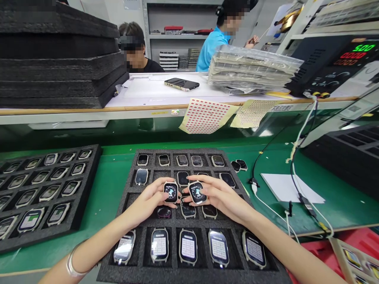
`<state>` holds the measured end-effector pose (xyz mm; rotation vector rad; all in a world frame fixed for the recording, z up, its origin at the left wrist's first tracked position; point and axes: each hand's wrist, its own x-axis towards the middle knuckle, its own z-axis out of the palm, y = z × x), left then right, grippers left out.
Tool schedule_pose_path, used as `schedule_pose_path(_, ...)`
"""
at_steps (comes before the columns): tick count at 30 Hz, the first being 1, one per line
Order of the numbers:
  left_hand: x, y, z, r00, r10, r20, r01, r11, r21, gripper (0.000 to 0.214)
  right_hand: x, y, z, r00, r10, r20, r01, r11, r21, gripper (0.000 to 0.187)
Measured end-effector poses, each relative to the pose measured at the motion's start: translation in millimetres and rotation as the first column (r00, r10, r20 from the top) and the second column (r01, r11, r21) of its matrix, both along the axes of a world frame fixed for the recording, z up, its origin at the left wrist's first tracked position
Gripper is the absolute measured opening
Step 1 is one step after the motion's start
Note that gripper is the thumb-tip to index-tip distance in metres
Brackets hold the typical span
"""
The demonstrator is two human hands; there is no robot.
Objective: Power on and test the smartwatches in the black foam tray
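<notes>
My left hand (158, 195) grips a smartwatch body (171, 192) without a strap, thumb on its lit screen, which shows a dial. In my right hand (211, 193) is a second smartwatch body (197, 193) with a similar lit dial, the thumb at the screen's edge. Both watches are held side by side, a small gap apart, over a black foam tray (127, 199). Several watch bodies lie in its compartments. In the front row, a watch (188, 246) has a white grid on its screen. My hands partly hide the middle rows.
Another foam tray of watches (91, 173) lies left on the green bench. Cables (268, 213), white paper (291, 187) and two loose watch pieces (241, 165) are at right. A shelf ahead carries stacked foam (59, 79), a phone (182, 84) and a power supply (334, 67). Two people are beyond it.
</notes>
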<state>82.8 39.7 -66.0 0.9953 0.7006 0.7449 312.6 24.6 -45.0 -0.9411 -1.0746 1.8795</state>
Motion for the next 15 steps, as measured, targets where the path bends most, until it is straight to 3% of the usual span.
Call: schedule_pose_path(15, -0.7, 0.3, 0.0, 0.996, -0.065, -0.065, 0.071, 0.993, 0.096, 0.026, -0.2, -1.2, -1.0, 0.994, -0.006, 0.109, -0.001, 0.998, 0.066, 0.043)
